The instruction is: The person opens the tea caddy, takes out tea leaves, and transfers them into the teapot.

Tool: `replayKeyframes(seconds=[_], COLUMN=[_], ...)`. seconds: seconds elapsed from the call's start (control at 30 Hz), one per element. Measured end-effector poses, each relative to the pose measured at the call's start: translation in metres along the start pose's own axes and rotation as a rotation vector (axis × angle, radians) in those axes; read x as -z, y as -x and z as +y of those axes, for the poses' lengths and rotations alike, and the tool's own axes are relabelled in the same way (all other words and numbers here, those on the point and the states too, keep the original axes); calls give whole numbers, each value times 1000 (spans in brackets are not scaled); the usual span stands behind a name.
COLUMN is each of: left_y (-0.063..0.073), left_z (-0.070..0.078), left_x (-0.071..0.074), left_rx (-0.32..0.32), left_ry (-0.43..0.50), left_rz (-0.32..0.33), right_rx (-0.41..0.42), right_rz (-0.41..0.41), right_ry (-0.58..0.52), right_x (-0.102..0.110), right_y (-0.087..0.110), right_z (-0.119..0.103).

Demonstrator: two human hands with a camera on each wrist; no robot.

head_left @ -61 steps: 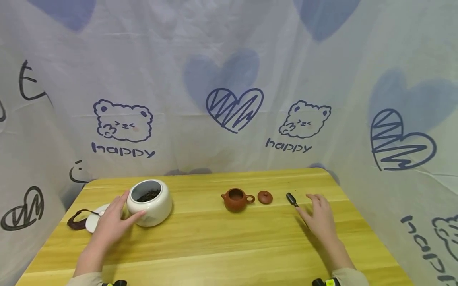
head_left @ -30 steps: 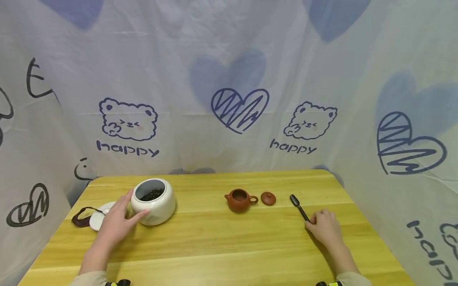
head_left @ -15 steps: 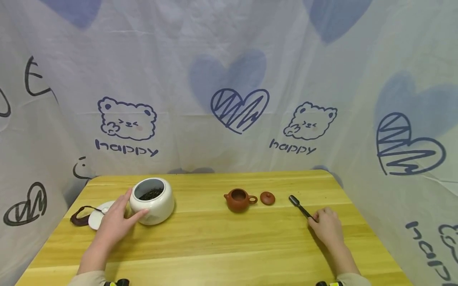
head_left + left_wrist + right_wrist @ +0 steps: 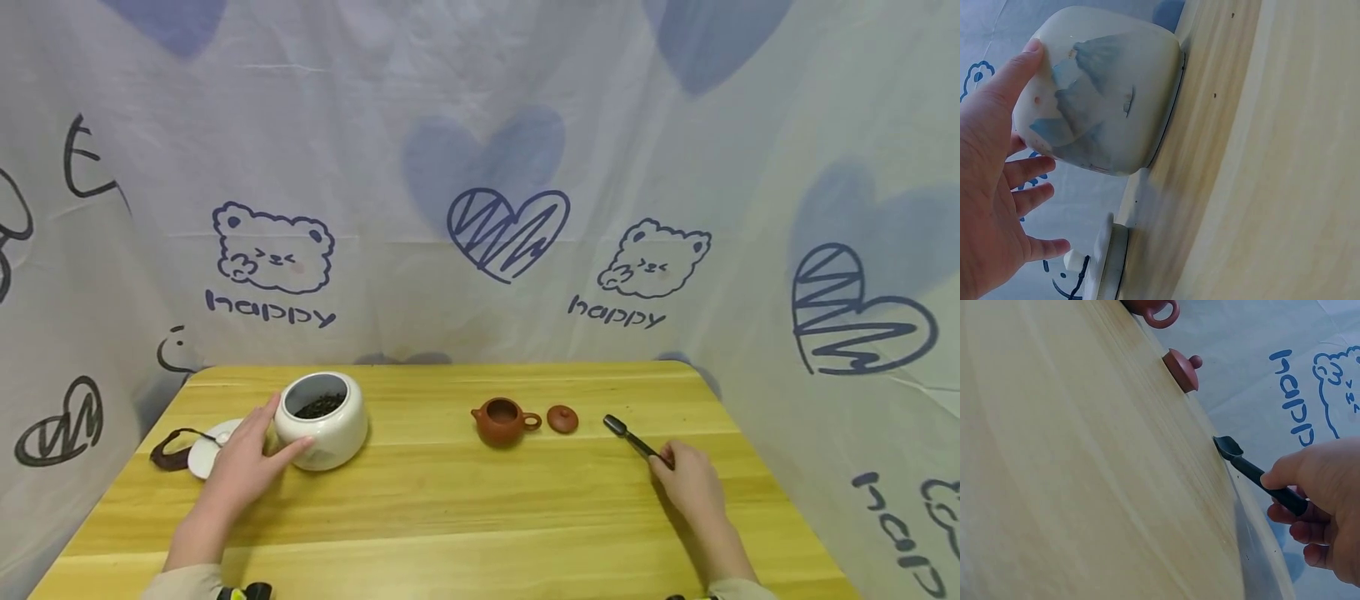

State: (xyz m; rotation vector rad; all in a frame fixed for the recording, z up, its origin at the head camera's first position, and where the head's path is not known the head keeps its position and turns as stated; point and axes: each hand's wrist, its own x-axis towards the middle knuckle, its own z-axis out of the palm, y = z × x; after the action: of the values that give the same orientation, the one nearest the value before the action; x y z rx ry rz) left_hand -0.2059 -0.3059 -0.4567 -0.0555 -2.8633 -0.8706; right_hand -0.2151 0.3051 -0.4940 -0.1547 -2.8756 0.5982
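My left hand rests against a white ceramic tea jar, thumb on its front and index finger at its side. In the left wrist view the other fingers are spread, off the jar, which bears a blue-grey painted pattern. Dark tea leaves lie inside the lidless jar. At the right, my right hand pinches the handle of a black tea scoop between thumb and fingers. The right wrist view shows the scoop with its bowl pointing away from the hand.
A reddish-brown teapot stands uncovered mid-table, its small lid beside the handle. Left of the jar lies a white jar lid with a dark cord and tassel. Patterned curtains surround the wooden table.
My right hand, earlier with fingers spread over the scoop, has closed on its handle. The scoop has since turned, its bowl end shifting slightly left. My left hand stays at the jar.
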Motion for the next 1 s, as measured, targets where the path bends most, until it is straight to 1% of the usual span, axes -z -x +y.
replayKeyframes(seconds=[0.13,0.5,0.6,0.7,0.83,1.0], left_y=[-1,1,1,0,-1,-2], left_z=[1,0,-1,-1,-2,-1], left_x=[-1,-1,-1,-1,-1,-2], left_rx=[-1,-9,-7,-6,-10,-16], left_ry=[-3,-12,-12,-11,-8,-8], left_rz=[1,17,16,13,13,14], right_rx=[-15,-18,-3,21,56,86], right_rz=[11,66,110,177,262,343], right_ry=[-11,-46,-53,-68,-116,-171], right_x=[-1,-1,-1,-2,-3,-5], right_y=[-1,-1,-1,-2,-3,-4], right_z=[1,0,0,-1,-3,-2])
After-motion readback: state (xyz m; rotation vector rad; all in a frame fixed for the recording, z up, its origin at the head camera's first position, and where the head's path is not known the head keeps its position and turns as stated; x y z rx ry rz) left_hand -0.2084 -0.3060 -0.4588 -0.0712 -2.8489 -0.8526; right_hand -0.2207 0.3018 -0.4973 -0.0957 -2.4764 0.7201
